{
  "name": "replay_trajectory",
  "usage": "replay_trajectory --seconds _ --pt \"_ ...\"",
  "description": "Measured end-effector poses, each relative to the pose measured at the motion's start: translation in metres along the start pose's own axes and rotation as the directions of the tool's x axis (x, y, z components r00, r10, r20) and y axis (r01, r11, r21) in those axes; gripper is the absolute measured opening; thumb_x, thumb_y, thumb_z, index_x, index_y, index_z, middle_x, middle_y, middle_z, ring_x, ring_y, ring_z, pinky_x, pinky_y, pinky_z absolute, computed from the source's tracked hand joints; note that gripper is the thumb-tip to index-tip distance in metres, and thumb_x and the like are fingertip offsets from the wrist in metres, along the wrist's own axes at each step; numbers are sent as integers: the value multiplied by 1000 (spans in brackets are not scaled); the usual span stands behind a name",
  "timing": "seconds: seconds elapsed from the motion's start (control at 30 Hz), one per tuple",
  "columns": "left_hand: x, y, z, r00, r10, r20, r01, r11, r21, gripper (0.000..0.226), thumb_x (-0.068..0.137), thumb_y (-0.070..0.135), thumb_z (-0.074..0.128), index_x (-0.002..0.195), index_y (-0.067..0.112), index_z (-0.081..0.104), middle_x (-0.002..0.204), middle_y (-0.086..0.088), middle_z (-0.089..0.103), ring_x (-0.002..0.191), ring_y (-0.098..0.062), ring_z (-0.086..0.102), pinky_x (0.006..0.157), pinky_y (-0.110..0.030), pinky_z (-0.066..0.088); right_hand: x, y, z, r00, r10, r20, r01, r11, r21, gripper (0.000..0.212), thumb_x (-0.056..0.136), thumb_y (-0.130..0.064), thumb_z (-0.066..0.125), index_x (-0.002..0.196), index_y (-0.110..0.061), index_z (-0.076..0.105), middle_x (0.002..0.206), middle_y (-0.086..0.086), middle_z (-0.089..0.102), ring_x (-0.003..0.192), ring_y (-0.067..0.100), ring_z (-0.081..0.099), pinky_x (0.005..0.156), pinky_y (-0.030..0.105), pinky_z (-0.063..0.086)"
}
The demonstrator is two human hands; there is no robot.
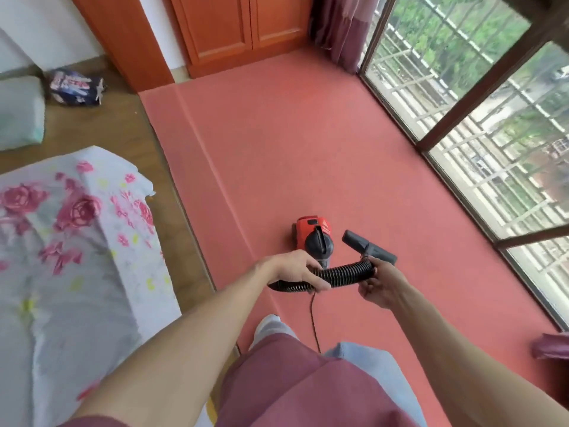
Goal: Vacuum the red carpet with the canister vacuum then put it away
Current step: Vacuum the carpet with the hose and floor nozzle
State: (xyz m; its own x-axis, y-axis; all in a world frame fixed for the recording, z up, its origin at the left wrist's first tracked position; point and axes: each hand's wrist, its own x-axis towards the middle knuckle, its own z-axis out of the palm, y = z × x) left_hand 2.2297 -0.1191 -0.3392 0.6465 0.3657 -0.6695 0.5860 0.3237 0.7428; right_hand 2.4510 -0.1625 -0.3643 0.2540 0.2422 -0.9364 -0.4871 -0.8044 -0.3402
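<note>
A small red and black canister vacuum sits on the red carpet just ahead of my feet. Its black ribbed hose curves between my hands. My left hand grips the hose near its left end. My right hand holds the other end, where the dark T-shaped nozzle joins, lifted off the carpet. A thin black cord trails from the vacuum back toward my legs.
A bed with a rose-print sheet fills the left. Wooden floor with a blue package and a pale pillow lies beyond. An orange wardrobe stands at the back, and barred glass windows line the right.
</note>
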Motion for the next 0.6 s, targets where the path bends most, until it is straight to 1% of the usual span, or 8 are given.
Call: replay_trajectory --seconds 0.13,0.2,0.23,0.27,0.33,0.4,0.5,0.6 --pt "6 8 -4 997 5 -71 -7 1000 -27 18 82 30 80 89 14 73 67 12 70 70 -7 63 68 -15 49 11 -19 10 999 -24 -36 21 998 -64 26 92 -30 61 77 -16 45 34 -2 34 27 10 29 41 19 33" --pt "17 17 -1 994 0 -112 -2 1000 -23 20 83 33 79 89 14 74 67 13 70 68 -5 62 68 -13 48 21 -32 8 998 -43 -45 40 997 -60 22 92 -28 59 79 -14 47 40 0 39 24 8 29 34 17 32" --pt "26 21 3 992 -7 -128 4 1000 -24 20 83 34 78 88 15 74 65 13 69 66 -3 61 66 -11 46 25 -38 5 998 -47 -50 45 998 -46 22 92 -27 59 79 -14 47 44 0 39 23 7 28 32 16 31" --pt "35 26 8 989 -16 -144 14 1000 -14 20 84 35 77 87 15 75 62 14 68 62 0 60 62 -8 43 32 -43 1 997 -47 -59 45 998 -35 21 92 -28 58 79 -15 48 43 0 39 22 7 28 31 15 31" --pt "59 39 22 981 -41 -191 46 999 22 28 82 40 77 89 13 77 60 12 65 57 1 57 56 -8 40 48 -55 -15 996 -35 -78 34 999 -25 20 91 -28 59 80 -16 49 34 -2 39 20 8 30 32 14 32" --pt "87 51 38 971 -66 -230 80 996 49 33 79 43 78 89 12 77 62 8 65 55 -2 56 57 -13 41 70 -66 -37 995 -25 -94 25 1000 -1 19 90 -27 60 80 -15 50 31 -2 39 19 9 32 32 15 34" --pt "133 65 66 952 -108 -286 132 989 67 36 77 48 77 82 13 76 61 5 64 54 -6 54 58 -20 42 106 -83 -79 996 18 -83 -21 999 -38 21 91 -28 59 78 -15 50 28 -2 36 20 9 33 35 16 35" --pt "182 83 96 938 -160 -308 195 977 86 44 74 59 74 76 14 72 61 4 61 57 -11 54 59 -26 40 144 -101 -127 996 40 -77 -45 997 -67 21 94 -26 58 81 -12 50 29 -2 36 24 9 35 43 20 36"
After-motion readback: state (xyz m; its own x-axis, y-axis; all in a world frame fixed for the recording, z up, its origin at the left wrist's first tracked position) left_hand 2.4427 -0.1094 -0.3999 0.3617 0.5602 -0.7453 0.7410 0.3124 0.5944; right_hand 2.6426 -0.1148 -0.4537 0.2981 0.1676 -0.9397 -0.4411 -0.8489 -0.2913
